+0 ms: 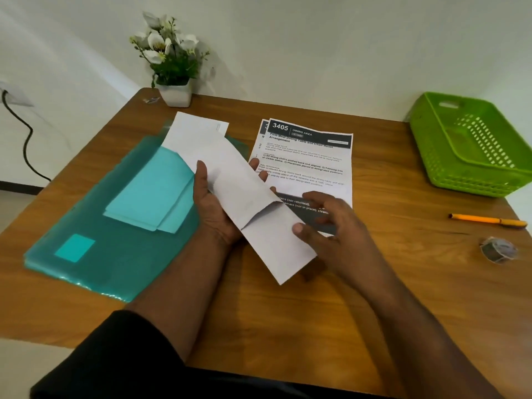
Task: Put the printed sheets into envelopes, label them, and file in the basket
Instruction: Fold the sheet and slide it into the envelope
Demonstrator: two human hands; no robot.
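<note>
Left hand (213,208) cradling white envelope (259,226) from beneath, thumb on top, fingers curling round far edge, keeping mouth propped for loading. Folded sheet (198,136) sticking out of envelope's far end, seemingly partly inserted. Right hand (325,223) pinching envelope's near part, fingers narrow, steadying it. Printed sheets (311,156) lying just behind envelope, waiting. Basket (472,145) sitting well right of envelope, empty. Pen (486,220) and tape roll (498,249) lying right of envelope, likely for labelling.

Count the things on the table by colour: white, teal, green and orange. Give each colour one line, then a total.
White: 4, envelope, paper, printed sheets, flowerpot
Teal: 1, folder
Green: 1, basket
Orange: 1, pen
Total: 7
</note>
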